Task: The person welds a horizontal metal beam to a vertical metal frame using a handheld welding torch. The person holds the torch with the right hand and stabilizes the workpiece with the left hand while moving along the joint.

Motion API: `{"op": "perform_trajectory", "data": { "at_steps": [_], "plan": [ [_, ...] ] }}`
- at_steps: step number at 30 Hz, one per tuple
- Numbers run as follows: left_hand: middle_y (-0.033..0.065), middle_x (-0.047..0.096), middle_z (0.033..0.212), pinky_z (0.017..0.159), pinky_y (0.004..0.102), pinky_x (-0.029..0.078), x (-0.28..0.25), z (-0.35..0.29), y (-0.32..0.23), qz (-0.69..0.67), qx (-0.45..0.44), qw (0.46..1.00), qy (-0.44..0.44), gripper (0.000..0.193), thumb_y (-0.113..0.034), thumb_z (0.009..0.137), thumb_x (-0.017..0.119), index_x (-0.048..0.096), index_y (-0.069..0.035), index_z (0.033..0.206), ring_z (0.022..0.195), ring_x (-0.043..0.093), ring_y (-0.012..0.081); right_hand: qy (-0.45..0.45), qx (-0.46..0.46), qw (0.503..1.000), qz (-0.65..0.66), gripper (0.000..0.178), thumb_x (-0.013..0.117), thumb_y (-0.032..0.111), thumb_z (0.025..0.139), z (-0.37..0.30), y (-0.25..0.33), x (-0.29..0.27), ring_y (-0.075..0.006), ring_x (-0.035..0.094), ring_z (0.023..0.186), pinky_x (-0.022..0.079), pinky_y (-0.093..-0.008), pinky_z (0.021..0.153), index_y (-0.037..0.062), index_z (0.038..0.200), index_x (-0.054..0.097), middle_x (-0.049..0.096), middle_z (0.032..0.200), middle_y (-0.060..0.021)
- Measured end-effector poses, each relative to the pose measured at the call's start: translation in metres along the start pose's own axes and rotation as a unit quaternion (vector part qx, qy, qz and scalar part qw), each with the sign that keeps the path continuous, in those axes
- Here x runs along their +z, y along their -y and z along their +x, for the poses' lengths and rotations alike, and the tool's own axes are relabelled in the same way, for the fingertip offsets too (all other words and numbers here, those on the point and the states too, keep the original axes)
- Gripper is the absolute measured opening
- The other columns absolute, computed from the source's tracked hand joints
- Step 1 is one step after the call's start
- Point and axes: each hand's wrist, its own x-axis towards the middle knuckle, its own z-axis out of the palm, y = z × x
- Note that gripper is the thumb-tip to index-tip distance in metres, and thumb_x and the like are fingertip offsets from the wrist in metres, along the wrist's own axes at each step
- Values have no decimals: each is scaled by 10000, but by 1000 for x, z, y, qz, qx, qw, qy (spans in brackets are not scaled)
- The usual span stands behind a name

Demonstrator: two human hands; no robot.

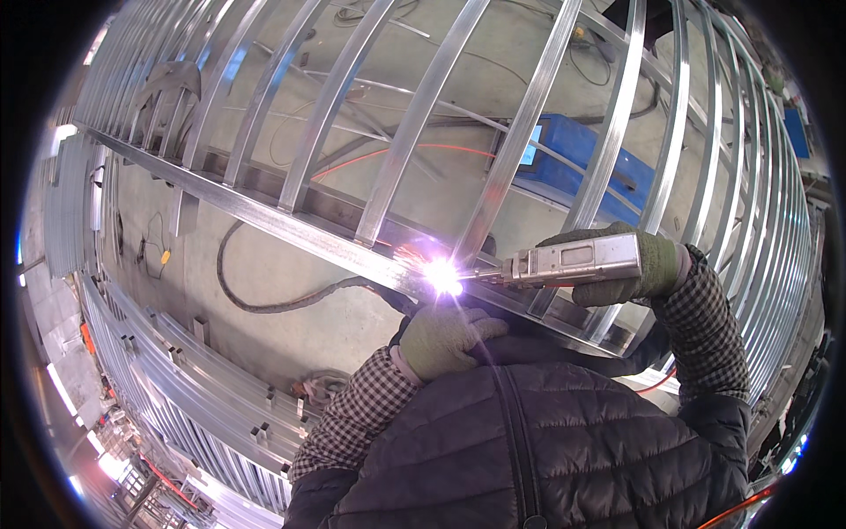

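Torch point(577, 263), gripped by right hand point(658, 262), sparks at the frame point(300, 231). Nearer, left hand point(445, 339) curls, its hold unclear.

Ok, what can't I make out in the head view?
All in the head view:
Metal rail at the weld: whited out by arc glare.
Welding torch, tip: lost in glare.
Right grip: partly hidden by the torch.
Left grip, underside: hidden by its own back.
Screen on the blue machine: too small to read.
Several metal bars: cut off by top edge.
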Motion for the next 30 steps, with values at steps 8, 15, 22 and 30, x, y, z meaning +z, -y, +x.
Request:
{"op": "perform_trajectory", "data": {
  "at_steps": [8, 15, 22, 30],
  "plan": [
    [51, 723, 817, 676, 448, 567, 9, -1, 9, -23, 50, 995, -77, 429, -349, 808, 882, 794, -147, 1177, 724, 716, 280, -7, 3, 1000, -12, 661, 878, 221, 956, 0, -4, 1, -267, 756, 1151, 604, -377, 997, -20, 1512, 615, 758, 1340, -173],
    [16, 656, 715, 587, 409, 541, 30, -5, 25, 56, 78, 986, -135, 283, -341, 900, 816, 826, -213, 1152, 613, 653, 215, 8, 59, 998, 32, 632, 846, 137, 950, -3, 3, -1, -258, 724, 1228, 592, -382, 1047, -23, 1514, 609, 715, 1425, -167],
    [9, 662, 783, 559, 398, 536, 25, -2, 18, 83, 67, 983, -150, 272, -351, 889, 798, 829, -268, 1146, 638, 660, 212, 21, 85, 995, 49, 631, 833, 86, 943, -7, 4, -2, -258, 711, 1272, 586, -383, 1079, -44, 1513, 597, 693, 1465, -177],
    [33, 669, 805, 668, 430, 574, 24, -2, 19, 105, 86, 979, -153, 335, -356, 844, 845, 831, -250, 1161, 697, 677, 240, 25, 46, 999, -8, 599, 829, 103, 967, -13, -5, -3, -290, 726, 1247, 597, -386, 1061, -45, 1503, 607, 696, 1451, -195]
  ]
}}
